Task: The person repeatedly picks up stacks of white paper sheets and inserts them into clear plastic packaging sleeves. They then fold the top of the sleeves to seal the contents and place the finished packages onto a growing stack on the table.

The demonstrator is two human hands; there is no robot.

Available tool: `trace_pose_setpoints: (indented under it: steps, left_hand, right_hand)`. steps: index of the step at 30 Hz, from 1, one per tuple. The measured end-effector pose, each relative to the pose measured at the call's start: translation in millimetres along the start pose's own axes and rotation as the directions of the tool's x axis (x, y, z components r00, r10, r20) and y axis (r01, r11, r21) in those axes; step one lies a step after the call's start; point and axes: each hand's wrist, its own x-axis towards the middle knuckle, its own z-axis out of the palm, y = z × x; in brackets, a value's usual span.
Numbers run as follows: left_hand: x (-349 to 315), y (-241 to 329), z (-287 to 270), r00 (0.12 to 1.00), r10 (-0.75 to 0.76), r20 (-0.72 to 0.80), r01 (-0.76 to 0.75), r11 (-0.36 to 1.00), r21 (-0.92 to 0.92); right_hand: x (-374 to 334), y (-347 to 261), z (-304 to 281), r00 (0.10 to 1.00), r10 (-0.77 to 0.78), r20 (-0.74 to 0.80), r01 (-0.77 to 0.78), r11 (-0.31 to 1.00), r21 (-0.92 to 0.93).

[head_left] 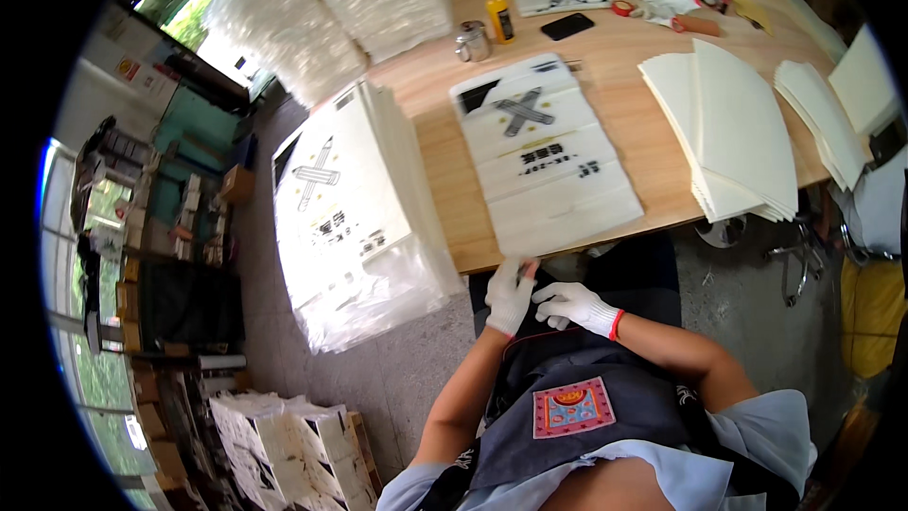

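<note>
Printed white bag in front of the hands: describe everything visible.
The printed white bag looks like thin plastic: dark crossed graphic, black lettering, black patch at the far-left corner. It lies flat, creased crosswise, on the wooden table, near end close to the edge. Left hand by that end; contact unclear.

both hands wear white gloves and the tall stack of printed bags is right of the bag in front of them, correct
No: the head view shows the tall stack of printed bags left of the bag in front, not right. The left hand and right hand wear white gloves.
</note>
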Motion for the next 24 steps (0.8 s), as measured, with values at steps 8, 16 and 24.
trace_pose_setpoints:
  steps: [8, 16, 24]
  left_hand:
    - [139, 22, 54, 0.917, 0.18, 0.355, -0.345, 0.805, 0.483]
    - [155, 35, 34, 0.918, 0.079, 0.388, -0.198, 0.94, 0.278]
    - [169, 95, 24, 0.97, 0.194, 0.149, -0.206, 0.976, 0.07]
  right_hand:
    - [-31, 4, -17, 0.984, -0.056, -0.167, 0.077, 0.99, 0.117]
    - [-17, -20, -46, 0.944, -0.221, -0.244, 0.258, 0.957, 0.132]
    - [70, -78, -102, 0.665, -0.374, -0.647, 0.285, 0.927, -0.243]
